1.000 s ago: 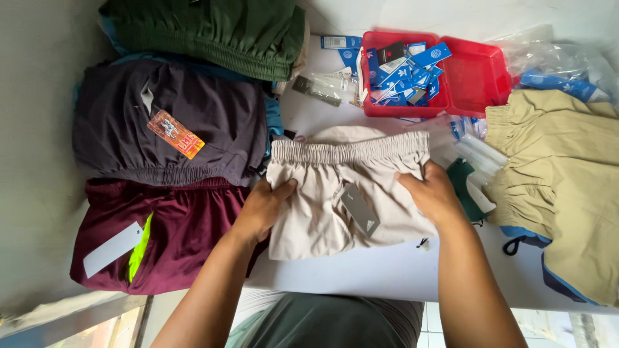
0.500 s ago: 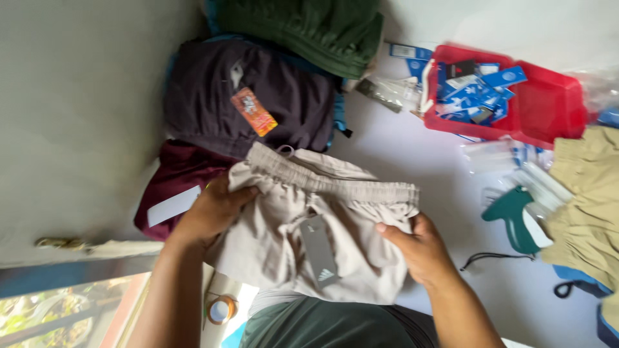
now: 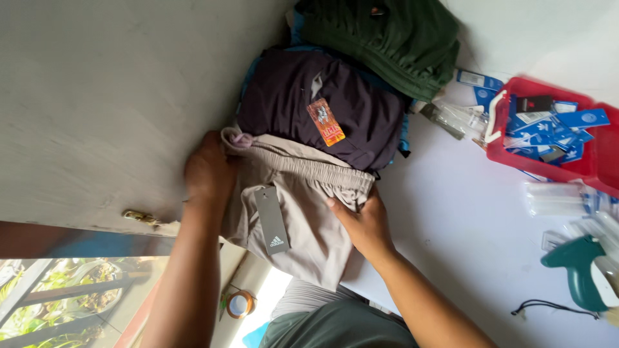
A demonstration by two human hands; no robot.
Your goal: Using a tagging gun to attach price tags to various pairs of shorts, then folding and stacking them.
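Beige shorts (image 3: 303,206) lie at the bench (image 3: 464,212) edge, just below the dark folded shorts (image 3: 322,109). Left hand (image 3: 207,169) grips the waistband corner, right hand (image 3: 364,222) presses flat, fingers spread. Soft, light, floppy; best held by the elastic waistband.

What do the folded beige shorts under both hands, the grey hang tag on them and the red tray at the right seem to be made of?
Folded beige shorts: thin woven fabric, probably synthetic, matte; soft creases and a gathered elastic waistband.
Grey hang tag: stiff card, probably coated; it lies flat with crisp edges.
Red tray: moulded plastic, slightly glossy; smooth rounded rim.
Left hand and right hand press on the shorts.
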